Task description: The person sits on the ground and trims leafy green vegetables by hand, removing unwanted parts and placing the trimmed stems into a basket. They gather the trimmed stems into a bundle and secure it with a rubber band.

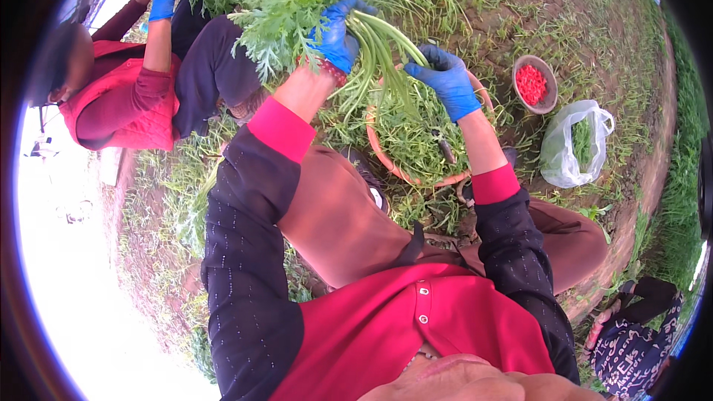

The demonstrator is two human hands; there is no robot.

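My left hand (337, 33), in a blue glove, grips a bunch of leafy greens (284, 22) with lobed leaves. The leaves fan out to the left, and the pale stems (370, 53) hang to the right. At the end of a thick stem, my blue-gloved right hand (445, 81) pinches it between thumb and fingers. Below both hands stands an orange plastic basket (384, 159), heaped with loose greens (415, 122). A dark-handled tool (445, 147) lies on that heap, its other end hidden.
To the right are a bowl (550, 86) of small red pieces (530, 84) and a translucent plastic bag (557, 161) with something green inside. A co-worker (131, 89) in blue gloves sits at the left, handling greens. Another person (632, 340) is at the lower right. Cut stems litter the soil (501, 5).
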